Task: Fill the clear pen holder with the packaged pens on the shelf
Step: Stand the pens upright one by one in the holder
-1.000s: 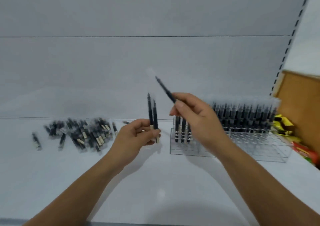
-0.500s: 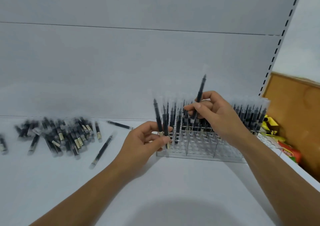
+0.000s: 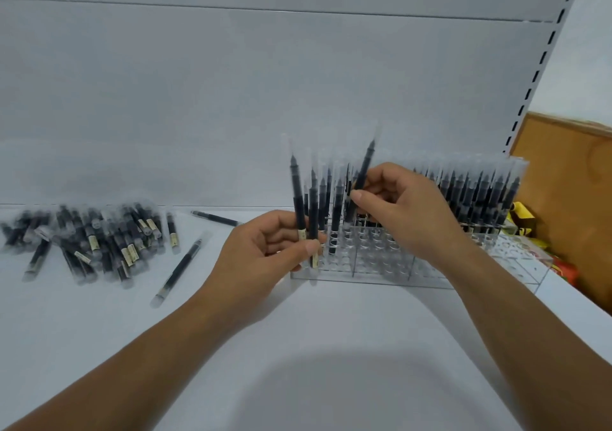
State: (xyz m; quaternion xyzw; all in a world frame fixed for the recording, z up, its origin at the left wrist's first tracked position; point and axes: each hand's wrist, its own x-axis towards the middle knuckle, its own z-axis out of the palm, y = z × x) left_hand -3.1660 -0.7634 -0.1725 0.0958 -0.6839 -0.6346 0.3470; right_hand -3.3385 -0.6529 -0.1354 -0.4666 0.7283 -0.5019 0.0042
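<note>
Head view: left hand (image 3: 265, 252), right hand (image 3: 404, 212) grip pens (image 3: 298, 195); labels (image 3: 302, 234) blur unreadably.

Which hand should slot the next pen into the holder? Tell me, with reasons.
Right. The right hand pinches a single pen nearly upright over open slots of the clear pen holder. The left hand grips two pens beside the holder's left end, so it would first have to separate one.

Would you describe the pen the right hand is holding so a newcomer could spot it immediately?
Find the clear pen holder on the white shelf. Above its left end the right hand pinches one packaged pen. It tilts rightward, its tip higher than all the standing pens.
</note>
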